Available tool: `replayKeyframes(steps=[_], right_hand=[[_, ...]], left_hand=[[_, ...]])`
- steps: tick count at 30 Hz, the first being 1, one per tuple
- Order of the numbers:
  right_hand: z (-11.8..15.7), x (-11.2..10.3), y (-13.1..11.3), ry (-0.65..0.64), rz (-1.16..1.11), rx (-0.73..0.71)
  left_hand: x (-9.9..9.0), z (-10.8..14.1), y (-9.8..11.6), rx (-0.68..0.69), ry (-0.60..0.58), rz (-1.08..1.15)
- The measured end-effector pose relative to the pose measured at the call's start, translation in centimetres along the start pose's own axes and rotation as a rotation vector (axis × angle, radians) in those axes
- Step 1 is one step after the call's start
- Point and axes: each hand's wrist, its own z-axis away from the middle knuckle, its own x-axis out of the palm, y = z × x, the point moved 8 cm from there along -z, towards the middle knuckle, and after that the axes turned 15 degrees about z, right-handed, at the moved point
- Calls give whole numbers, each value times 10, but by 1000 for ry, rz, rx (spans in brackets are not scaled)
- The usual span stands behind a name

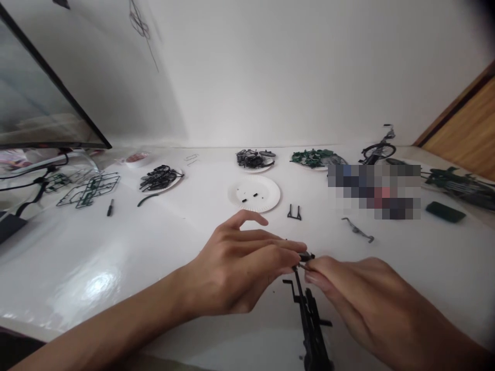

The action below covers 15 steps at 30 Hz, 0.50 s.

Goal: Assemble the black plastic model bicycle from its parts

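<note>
My left hand [235, 270] and my right hand [356, 293] meet at the middle of the white table [116, 268]. Between their fingertips they pinch a small black plastic part [305, 256]. Just below the fingers, a black plastic model frame [311, 324] lies on the table, its lower end running out of view. Its top reaches up to my fingers, though I cannot tell if they touch it. A small black bracket [294, 212] stands beyond my hands, and a grey bent piece [358, 229] lies to the right.
A paper plate [254, 195] holding a few small black pieces lies ahead. Behind it are plates of black [253, 159] and green parts [313, 158]. A model bicycle [379, 150] stands at the back. Green sprues [88, 190], a small screwdriver [110, 207] and a monitor [34, 87] are left.
</note>
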Motion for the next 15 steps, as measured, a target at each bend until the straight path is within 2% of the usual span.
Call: replayKeyframes(steps=[2,3,4,5,7,8,9,10,12,14,15], right_hand=[[2,0,-5,21,48,-78],[2,2,-2,-30,-38,-35],[3,8,4,-112,-197,74],[6,18,8,-246,-409,203],[15,38,3,-509,-817,418],[18,42,-2,-581,-934,462],[16,41,-4,-576,-952,464],[12,36,-2,-498,-865,427],[0,16,1,-236,-504,256],[-3,-4,-8,7,-108,53],[-2,-9,-13,90,32,-27]], left_hand=[[0,-1,3,10,-4,-7],[0,-2,6,29,-10,-26],[-1,-3,10,60,-18,-55],[-1,-4,15,96,-30,-90],[-1,-6,24,164,-56,-157],[-2,-7,26,181,-65,-182],[-2,-7,26,181,-64,-197],[-3,-7,24,170,-58,-198],[-3,-6,17,128,-40,-172],[-3,-4,10,78,-21,-119],[-2,-3,8,59,-15,-93]])
